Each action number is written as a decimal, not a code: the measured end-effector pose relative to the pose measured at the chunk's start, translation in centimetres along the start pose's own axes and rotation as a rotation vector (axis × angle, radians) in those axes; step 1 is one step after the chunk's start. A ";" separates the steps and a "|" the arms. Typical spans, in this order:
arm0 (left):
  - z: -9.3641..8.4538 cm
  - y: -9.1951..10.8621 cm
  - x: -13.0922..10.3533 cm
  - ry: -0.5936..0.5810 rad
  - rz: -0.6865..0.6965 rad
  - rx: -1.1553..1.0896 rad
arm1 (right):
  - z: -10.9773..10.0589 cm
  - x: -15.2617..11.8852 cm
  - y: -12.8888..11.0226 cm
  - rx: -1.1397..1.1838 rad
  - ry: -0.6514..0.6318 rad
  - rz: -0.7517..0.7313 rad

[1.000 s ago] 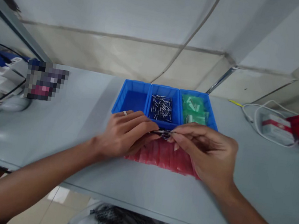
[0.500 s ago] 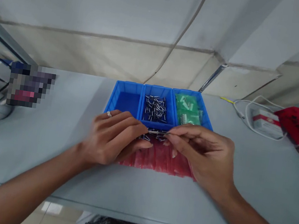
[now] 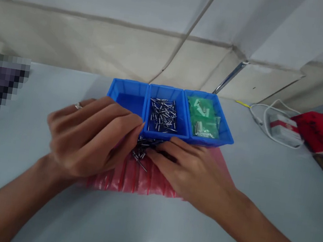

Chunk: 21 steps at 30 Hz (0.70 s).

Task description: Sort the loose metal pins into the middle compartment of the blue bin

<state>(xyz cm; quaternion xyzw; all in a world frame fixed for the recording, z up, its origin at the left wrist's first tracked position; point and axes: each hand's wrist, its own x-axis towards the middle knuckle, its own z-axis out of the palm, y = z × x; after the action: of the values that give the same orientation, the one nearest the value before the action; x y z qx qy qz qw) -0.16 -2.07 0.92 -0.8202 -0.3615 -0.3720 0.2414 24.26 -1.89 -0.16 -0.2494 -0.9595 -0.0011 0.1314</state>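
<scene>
My left hand (image 3: 94,137), a ring on one finger, is raised in front of the left compartment of the blue bins. Its fingers are closed with thumb against forefinger; what they hold, if anything, is hidden. Blind rivets (image 3: 140,159) lie loose in a small pile on pink plastic bags (image 3: 131,177) in front of the bins. In that pile, the thumb and fingertips of my right hand (image 3: 186,168) are drawn together on a rivet, with the tips partly hidden. More silvery blind rivets (image 3: 164,115) fill the middle bin (image 3: 183,130).
The left bin (image 3: 130,83) shows its bare blue floor. Green packets (image 3: 203,115) of small parts lie in the right bin (image 3: 224,137). To the right are a white cable (image 3: 266,107), a white-and-red box (image 3: 284,130) and a red bag (image 3: 322,132). A wall stands behind the table.
My hands, which met over a rivet, have parted. The left has moved left and up, closed; the right has lowered leftward into the rivet pile. The view has shifted.
</scene>
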 end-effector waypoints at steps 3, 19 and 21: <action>0.1 0.0 0.0 -0.036 0.012 0.014 | 0.2 0.4 -0.3 -0.022 0.001 -0.009; 0.3 -0.6 0.9 0.031 0.145 0.028 | -1.2 -1.0 0.3 0.125 0.470 0.103; 0.1 -0.8 0.7 0.045 0.135 0.018 | -1.4 -0.9 0.1 0.134 0.488 0.143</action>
<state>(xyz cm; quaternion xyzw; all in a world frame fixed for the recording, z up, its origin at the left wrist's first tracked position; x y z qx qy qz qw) -0.40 -1.25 1.55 -0.8318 -0.3032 -0.3700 0.2816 25.36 -2.34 0.94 -0.2997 -0.8772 0.0117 0.3749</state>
